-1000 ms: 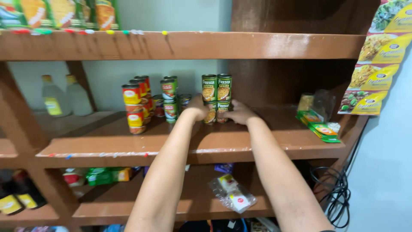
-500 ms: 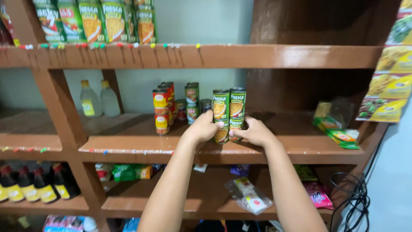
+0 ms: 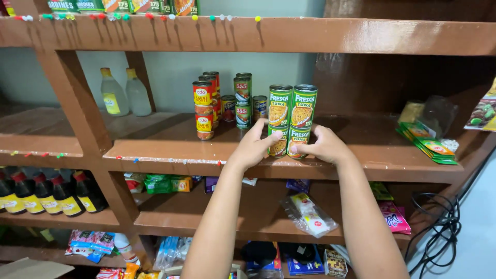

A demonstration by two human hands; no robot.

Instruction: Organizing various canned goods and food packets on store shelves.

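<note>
Two stacks of green and yellow tuna cans (image 3: 292, 119) stand side by side on the middle wooden shelf (image 3: 170, 150), two cans high. My left hand (image 3: 254, 147) grips the lower left can, fingers wrapped round its side. From the other side my right hand (image 3: 325, 146) holds the lower right can. Both forearms reach up from the bottom of the view.
Left of the tuna stand stacked red and yellow cans (image 3: 203, 108) and green cans (image 3: 243, 101). Two clear bottles (image 3: 124, 93) sit far left. Green packets (image 3: 428, 142) lie at right. Dark sauce bottles (image 3: 46, 192) fill the lower left shelf; black cables (image 3: 439, 217) hang at right.
The view has shifted left and closer. My hands stay on the lower tuna cans, and the stacks now sit nearer the shelf's front edge.
</note>
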